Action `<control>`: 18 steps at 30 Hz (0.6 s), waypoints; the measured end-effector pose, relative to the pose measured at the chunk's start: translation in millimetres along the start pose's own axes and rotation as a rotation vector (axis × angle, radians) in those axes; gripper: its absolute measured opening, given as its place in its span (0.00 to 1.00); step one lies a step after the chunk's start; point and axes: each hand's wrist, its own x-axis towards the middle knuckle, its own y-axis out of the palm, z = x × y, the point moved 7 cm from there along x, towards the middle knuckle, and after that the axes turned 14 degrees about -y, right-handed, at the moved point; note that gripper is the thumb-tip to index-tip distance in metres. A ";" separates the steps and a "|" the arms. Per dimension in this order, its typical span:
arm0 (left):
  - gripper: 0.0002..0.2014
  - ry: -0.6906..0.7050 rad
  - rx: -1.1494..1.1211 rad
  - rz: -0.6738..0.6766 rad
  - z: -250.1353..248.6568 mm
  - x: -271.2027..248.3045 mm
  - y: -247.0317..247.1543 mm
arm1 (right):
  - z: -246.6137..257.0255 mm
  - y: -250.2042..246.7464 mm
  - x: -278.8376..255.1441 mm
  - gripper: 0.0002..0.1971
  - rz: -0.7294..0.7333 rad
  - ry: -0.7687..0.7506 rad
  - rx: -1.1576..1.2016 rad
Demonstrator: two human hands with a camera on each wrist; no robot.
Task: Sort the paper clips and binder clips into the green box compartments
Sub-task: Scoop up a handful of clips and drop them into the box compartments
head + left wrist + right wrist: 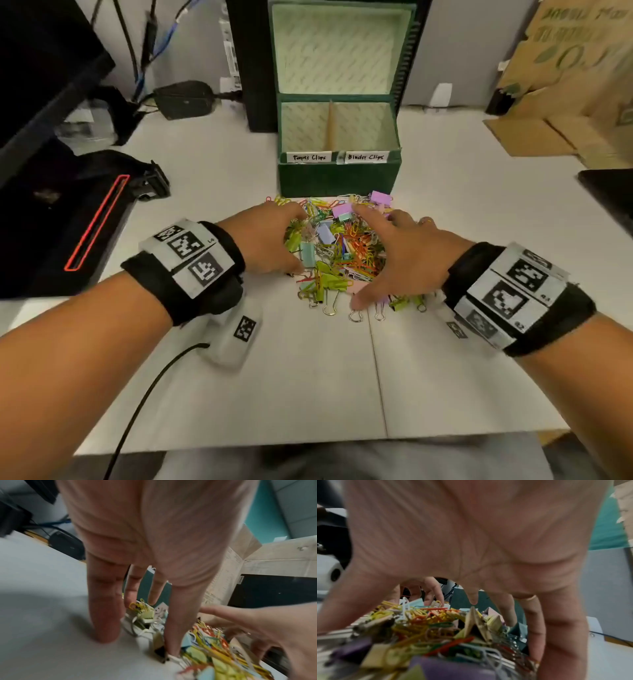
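Nearest me, both forearms reach out over the white desk (308, 377), each wrist strapped with a marker-covered band. The left hand (263, 240) and the right hand (394, 253) flank the heap of clips (337, 250), fingers spread and fairly straight, tips down on the heap's edges; from the wrist views neither seems to have pinched anything, they just touch and corral it. The heap is a tangle of coloured paper clips (426, 616) and pastel binder clips (342, 209), lying just in front of the green box (339, 178).

I'd say the sorting has hardly begun. The box stands open, lid up, with a divider between a left compartment labelled Paper Clips (308, 157) and a right one labelled Binder Clips (365, 157); what I can see of both looks empty. Everything is left to do.

Off to the left sit a black bag (68, 222), a power adapter (185, 99) and cables; right of the box, cardboard (565, 102). Nothing blocks the way; the tangle itself is the nuisance.
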 end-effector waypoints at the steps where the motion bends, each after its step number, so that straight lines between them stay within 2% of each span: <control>1: 0.38 0.011 0.013 0.011 -2.8 2.4 0.3 | 2.2 -2.5 1.9 0.67 0.021 -0.002 0.007; 8: 0.24 0.052 -0.078 -0.021 -15.8 9.3 -1.4 | 1.5 -8.1 26.8 0.61 -0.039 -0.042 0.049; 14: 0.25 0.093 -0.219 -0.085 -21.1 3.7 -8.0 | 8.2 -16.8 31.8 0.52 -0.073 -0.038 0.133; 18: 0.22 0.091 -0.360 -0.089 -20.4 0.5 -6.4 | 12.9 -21.0 31.9 0.45 -0.120 -0.032 0.129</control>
